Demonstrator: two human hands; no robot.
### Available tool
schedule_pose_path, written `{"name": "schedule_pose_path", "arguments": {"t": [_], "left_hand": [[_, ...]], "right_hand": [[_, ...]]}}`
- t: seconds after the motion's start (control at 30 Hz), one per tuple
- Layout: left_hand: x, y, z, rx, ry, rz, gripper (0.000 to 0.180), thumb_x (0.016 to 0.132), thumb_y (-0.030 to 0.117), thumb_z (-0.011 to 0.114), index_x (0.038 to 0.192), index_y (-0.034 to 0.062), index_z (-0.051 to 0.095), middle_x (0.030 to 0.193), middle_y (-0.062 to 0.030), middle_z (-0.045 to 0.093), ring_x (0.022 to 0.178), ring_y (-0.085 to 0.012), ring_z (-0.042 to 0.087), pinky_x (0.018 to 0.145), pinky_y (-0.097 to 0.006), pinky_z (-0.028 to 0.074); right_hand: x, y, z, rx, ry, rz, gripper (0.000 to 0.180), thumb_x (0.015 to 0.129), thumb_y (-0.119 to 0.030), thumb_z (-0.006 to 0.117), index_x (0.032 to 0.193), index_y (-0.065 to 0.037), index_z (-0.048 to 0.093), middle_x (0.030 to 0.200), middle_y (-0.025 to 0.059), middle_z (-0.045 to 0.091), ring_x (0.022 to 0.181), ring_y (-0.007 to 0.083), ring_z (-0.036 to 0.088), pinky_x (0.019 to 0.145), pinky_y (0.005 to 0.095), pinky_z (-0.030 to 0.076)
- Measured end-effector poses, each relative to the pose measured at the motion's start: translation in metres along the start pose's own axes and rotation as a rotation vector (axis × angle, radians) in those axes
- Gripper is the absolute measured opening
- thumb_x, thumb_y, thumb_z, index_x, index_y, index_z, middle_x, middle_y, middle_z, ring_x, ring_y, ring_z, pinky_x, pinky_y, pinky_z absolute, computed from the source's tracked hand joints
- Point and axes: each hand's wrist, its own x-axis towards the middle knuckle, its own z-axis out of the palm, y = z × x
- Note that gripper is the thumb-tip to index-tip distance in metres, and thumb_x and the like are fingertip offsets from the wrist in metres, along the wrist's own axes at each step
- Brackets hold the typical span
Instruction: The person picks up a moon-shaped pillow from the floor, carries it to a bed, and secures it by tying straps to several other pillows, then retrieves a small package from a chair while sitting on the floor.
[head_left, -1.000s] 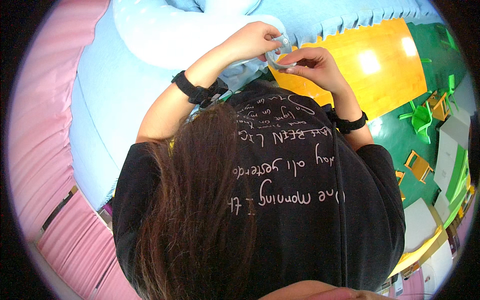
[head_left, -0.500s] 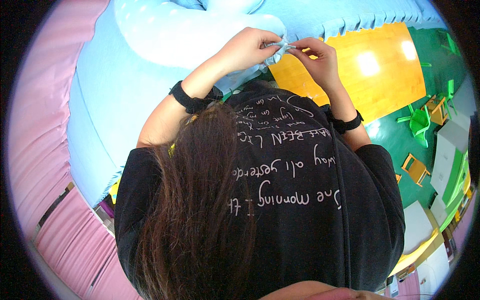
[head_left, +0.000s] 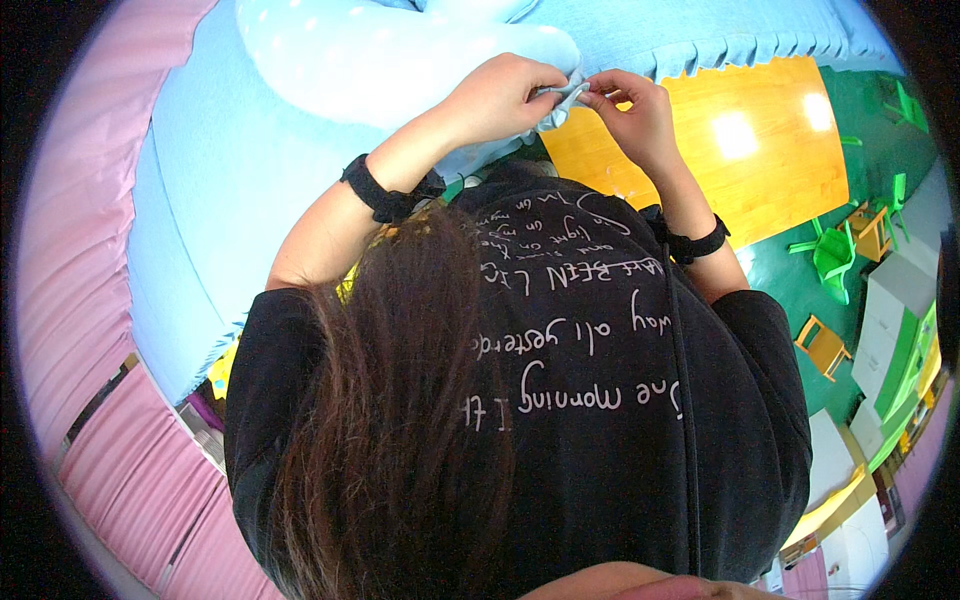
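Both of my hands meet at the gathered, ruffled edge of a light blue cloth (head_left: 563, 108), at the upper middle of the view. My left hand (head_left: 510, 95) is closed, its thumb and fingers pinching the bunched edge. From the other side, my right hand (head_left: 637, 115) pinches the same edge between thumb and fingertips, its tips almost touching the left ones. A black band sits on each forearm near the wrist. Just beyond the left hand lies a pale, dotted, rounded cushion-like piece (head_left: 400, 60) on the spread of blue fabric (head_left: 230, 200).
A glossy yellow wooden table (head_left: 745, 160) stands to the right, partly under the cloth's frilled border. Past it, green chairs (head_left: 832, 262) and a wooden chair (head_left: 823, 345) stand on the green floor (head_left: 775, 285). Pink pleated fabric (head_left: 85, 260) runs down the left side.
Both hands keep their pinch on the cloth edge. The fingertips of my right hand have shifted slightly left and up, closer to my left hand.
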Motion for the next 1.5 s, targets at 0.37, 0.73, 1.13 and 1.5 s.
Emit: {"name": "schedule_pose_path", "arguments": {"t": [0.37, 0.73, 1.13, 1.5], "left_hand": [[-0.004, 0.008, -0.004, -0.009, -0.036, -0.042, 0.016, 0.076, 0.012, 0.051, 0.085, 0.0055, 0.062, 0.067, -0.0166, 0.057, 0.063, -0.0327, 0.056, 0.057, -0.039, 0.043], [-0.025, -0.001, -0.017, -0.472, -0.237, -0.243, 0.026, 0.092, 0.023, 0.043, 0.095, 0.0016, 0.056, 0.073, -0.0065, 0.060, 0.066, -0.0129, 0.059, 0.062, -0.028, 0.047], [-0.121, -0.123, -0.077, -0.524, 0.655, -0.460, 0.029, 0.081, 0.013, 0.053, 0.109, 0.0080, 0.052, 0.091, -0.0056, 0.053, 0.078, -0.0141, 0.053, 0.065, -0.026, 0.047], [-0.153, -0.153, -0.091, -0.145, 0.938, -0.845, 0.086, 0.070, 0.045, 0.065, 0.130, -0.0026, 0.027, 0.123, -0.0290, 0.038, 0.114, -0.0365, 0.041, 0.090, -0.039, 0.040]], "right_hand": [[0.003, 0.008, 0.000, 0.052, -0.089, 0.010, 0.016, 0.072, -0.012, 0.070, 0.082, -0.001, 0.065, 0.071, 0.0090, 0.065, 0.063, 0.0127, 0.060, 0.060, 0.0252, 0.048], [0.031, -0.005, -0.012, 0.212, -0.341, 0.004, 0.024, 0.075, -0.006, 0.068, 0.095, -0.005, 0.055, 0.091, 0.0023, 0.057, 0.083, 0.0103, 0.055, 0.070, 0.0248, 0.048], [0.024, -0.001, 0.007, 0.952, -0.482, 0.795, 0.051, 0.089, -0.035, 0.048, 0.127, -0.003, 0.037, 0.113, 0.0133, 0.052, 0.098, 0.0266, 0.055, 0.076, 0.0465, 0.051], [0.055, -0.092, 0.029, 0.607, -0.453, 0.508, 0.052, 0.069, -0.001, 0.060, 0.119, 0.005, 0.045, 0.107, 0.0131, 0.056, 0.096, 0.0193, 0.055, 0.083, 0.0286, 0.044]]}}
